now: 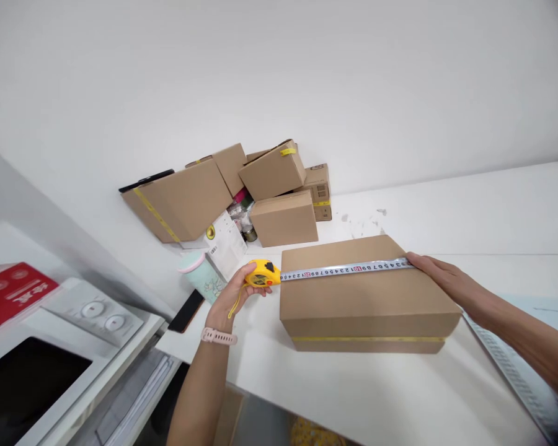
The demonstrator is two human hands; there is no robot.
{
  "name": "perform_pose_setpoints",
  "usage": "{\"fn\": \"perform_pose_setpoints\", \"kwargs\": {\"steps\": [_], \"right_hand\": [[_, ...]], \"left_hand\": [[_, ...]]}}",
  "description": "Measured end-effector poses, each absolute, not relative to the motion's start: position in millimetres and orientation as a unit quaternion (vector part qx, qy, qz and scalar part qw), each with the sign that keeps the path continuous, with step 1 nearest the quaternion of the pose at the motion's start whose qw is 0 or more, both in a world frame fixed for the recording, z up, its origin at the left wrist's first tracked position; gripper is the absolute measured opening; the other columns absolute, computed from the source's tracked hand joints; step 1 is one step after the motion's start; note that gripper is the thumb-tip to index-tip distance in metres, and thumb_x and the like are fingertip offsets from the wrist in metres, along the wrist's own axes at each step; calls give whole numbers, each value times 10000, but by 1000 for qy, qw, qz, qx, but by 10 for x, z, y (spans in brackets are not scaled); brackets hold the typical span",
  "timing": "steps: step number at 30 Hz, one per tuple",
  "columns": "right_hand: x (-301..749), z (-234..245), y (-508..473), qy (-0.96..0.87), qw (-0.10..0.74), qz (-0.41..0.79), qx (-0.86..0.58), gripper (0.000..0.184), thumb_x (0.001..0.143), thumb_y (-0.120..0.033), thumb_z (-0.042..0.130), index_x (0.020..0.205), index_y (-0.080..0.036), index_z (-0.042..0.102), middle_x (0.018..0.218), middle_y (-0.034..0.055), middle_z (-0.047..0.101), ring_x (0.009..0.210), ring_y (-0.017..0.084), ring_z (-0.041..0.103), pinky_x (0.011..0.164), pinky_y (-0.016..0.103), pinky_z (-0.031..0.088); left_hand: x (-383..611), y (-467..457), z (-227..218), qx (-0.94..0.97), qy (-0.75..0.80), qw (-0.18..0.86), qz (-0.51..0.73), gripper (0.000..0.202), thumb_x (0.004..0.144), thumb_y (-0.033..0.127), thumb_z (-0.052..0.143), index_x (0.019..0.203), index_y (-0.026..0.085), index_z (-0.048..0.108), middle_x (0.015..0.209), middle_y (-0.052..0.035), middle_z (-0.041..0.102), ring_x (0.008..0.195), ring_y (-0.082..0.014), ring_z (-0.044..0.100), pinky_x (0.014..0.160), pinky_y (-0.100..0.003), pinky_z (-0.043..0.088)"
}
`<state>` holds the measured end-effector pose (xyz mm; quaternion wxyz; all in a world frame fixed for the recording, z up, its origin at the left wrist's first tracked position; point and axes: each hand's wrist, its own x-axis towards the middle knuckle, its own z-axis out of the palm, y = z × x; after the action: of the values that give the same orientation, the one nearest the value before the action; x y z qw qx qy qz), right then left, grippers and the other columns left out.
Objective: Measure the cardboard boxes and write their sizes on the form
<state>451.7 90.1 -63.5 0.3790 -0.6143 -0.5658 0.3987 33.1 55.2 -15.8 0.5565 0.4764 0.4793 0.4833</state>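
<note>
A brown cardboard box [353, 297] lies on the white table, a yellow strip running along its near side. Across its top stretches the pulled-out blade [344, 271] of a tape measure, its numbers upside down to me. My left hand [242, 286] is closed around the yellow tape measure case [263, 273], just beyond the box's left edge. A yellow wrist cord hangs from the case. At the box's right edge my right hand [439, 275] pins the blade's end with its fingertips; the other fingers are partly hidden behind the box.
Several cardboard boxes [283, 220] are piled against the wall. A mint tumbler [202, 275], a white carton [227, 244] and a dark phone-like slab [186, 311] are left of my left hand. A white microwave [60, 334] stands further left. A printed sheet [525, 371] lies at right.
</note>
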Motion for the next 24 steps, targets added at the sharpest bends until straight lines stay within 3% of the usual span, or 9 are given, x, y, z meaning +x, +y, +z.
{"fn": "perform_pose_setpoints", "kwargs": {"steps": [3,8,11,14,17,18,19,21,24], "right_hand": [[4542,-556,910,-583,325,409,-622,590,849,-847,437,785,-289,618,833,60,708,788,309,656,627,422,499],[4570,-478,949,-645,298,295,-639,535,887,-752,458,653,-271,458,667,67,613,641,266,560,583,404,411],[4597,-447,1011,-623,321,305,-645,475,909,-680,490,672,-268,503,710,70,641,676,268,578,626,419,432],[4599,-301,1144,-582,415,342,-610,433,927,-639,508,732,-261,590,854,87,688,813,278,617,737,438,482],[4511,-80,1348,-576,490,359,-547,430,895,-655,569,776,-246,631,965,96,704,964,290,624,866,428,489],[4457,-20,1422,-594,485,365,-528,438,873,-669,596,778,-243,636,981,93,705,992,293,619,883,417,482],[4392,24,1493,-619,463,372,-514,449,848,-683,623,773,-241,636,980,87,707,992,292,615,879,407,476],[4243,59,1621,-671,390,385,-499,471,806,-704,665,753,-238,624,915,68,700,920,278,611,821,387,471],[4026,15,1756,-711,296,396,-499,487,811,-718,649,744,-239,596,780,41,656,756,241,588,707,368,465]], "left_hand": [[368,523,-132,490,474,555,477,562,787,522,730,1133,79,714,994,-177,782,691,-265,728,608,-347,568],[472,426,-45,525,463,513,497,530,830,456,721,1227,107,676,1013,-147,775,750,-241,716,692,-340,574],[535,265,77,537,458,488,513,628,783,443,782,1299,113,644,984,-129,771,767,-239,709,710,-326,560],[639,-91,186,548,454,478,514,720,721,425,851,1346,132,644,1083,-128,743,819,-244,701,757,-326,557],[935,-553,77,510,439,588,449,783,760,442,842,1457,226,557,1076,-127,742,836,-273,711,691,-344,566],[1100,-683,-35,466,410,662,420,849,741,472,850,1486,242,516,1010,-126,748,798,-290,720,671,-377,577],[1298,-784,-184,411,398,713,406,907,695,465,878,1491,244,502,1075,-140,737,822,-297,727,732,-414,581],[1755,-880,-552,337,362,790,362,797,608,463,921,1297,175,641,1054,-159,727,857,-310,735,787,-419,571],[2391,-828,-1036,250,329,837,358,641,664,666,790,1013,138,689,836,-124,697,879,-352,738,810,-447,558]]}}
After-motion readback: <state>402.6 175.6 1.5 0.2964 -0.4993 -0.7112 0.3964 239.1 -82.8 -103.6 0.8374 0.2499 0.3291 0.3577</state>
